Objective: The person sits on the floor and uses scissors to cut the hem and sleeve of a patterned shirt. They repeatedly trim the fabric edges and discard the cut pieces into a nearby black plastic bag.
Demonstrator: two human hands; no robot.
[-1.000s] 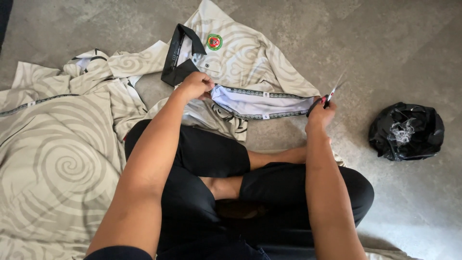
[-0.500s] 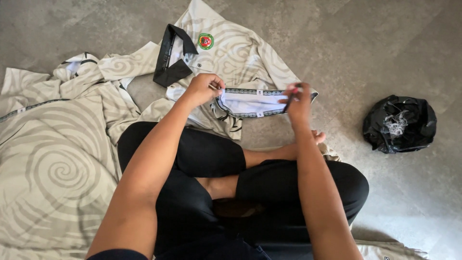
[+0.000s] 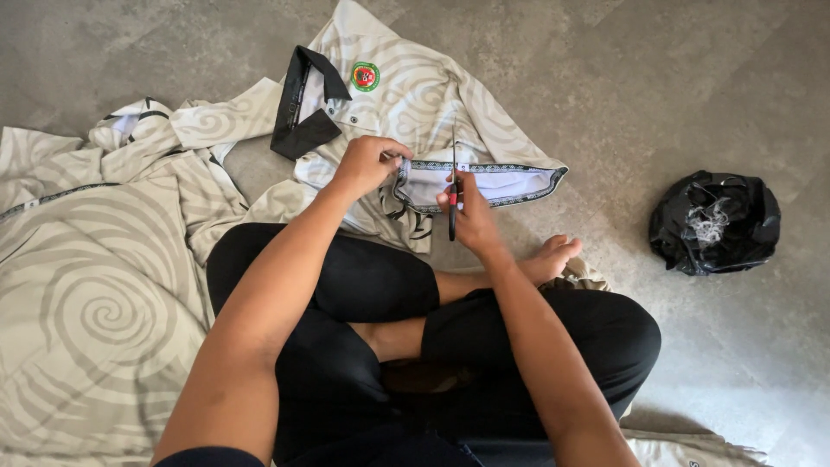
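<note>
Head view: person sits cross-legged on grey floor [image 3: 605,78]; left hand [image 3: 367,164] fingers closed, pinching the left end of a cream swirl-print shirt hem with dark patterned trim [image 3: 510,177]; right hand [image 3: 467,212] fingers curled tight around a small thread snipper with red-and-black handle [image 3: 452,195], thumb on top; hem is held just above the lap at centre, stretched between the hands and trailing off to the right; step in hand looks like trimming loose threads along the hem edge; next move likely calls for lining the blade tip up on a stray thread while the left hand keeps the cloth taut; snipper points far, long axis running near-to-far, crossing the hem, whose long axis runs left-right; black collar [image 3: 298,108] far left; more cream swirl fabric [image 3: 95,303] left; black plastic bag with thread scraps [image 3: 716,222] right, well apart.
</note>
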